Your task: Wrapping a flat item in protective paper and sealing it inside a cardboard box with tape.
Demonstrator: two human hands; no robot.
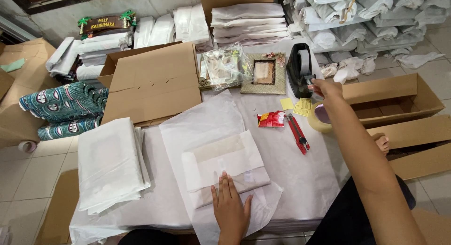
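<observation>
Left hand [230,208] flat, fingers spread, presses wrapped parcel [225,167] so paper fold stays closed. Right hand [325,88] reaches tape dispenser [300,69], fingertips pinching at tape end.

Red box cutter [298,133], red snack packet [271,118], woven picture frame [264,73], open cardboard box [152,83], patterned teal fabric rolls [63,102], folded white stack [110,163].

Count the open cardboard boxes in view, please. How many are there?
2. One open cardboard box lies behind the white paper, left of centre; the other open box stands at the right, beyond the right hand. Flattened cardboard elsewhere may hide more.
</observation>
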